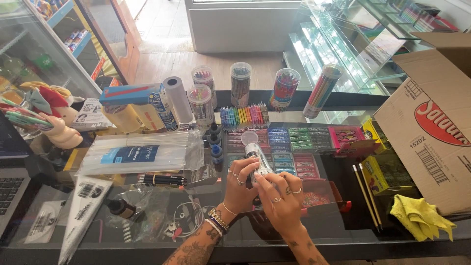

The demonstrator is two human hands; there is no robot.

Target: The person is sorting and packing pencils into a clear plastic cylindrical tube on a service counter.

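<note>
Over a glass shop counter (255,230), my left hand (239,189) and my right hand (280,196) together grip a clear cylindrical plastic tube (254,152) that tilts away from me, its round lid end pointing up and left. My left hand wraps it from the left and my right hand's fingers press on its lower part. Both hands wear rings, and the left wrist has bracelets. What the tube contains is hard to tell.
Behind the hands lie rows of flat sweet packets (294,142) and coloured markers (244,117). Tall clear tubes of pencils (240,83) stand at the back. A cardboard box (431,127), yellow cloth (422,216) and two pencils (365,194) sit right. Plastic bags (142,154) and a laptop (10,189) sit left.
</note>
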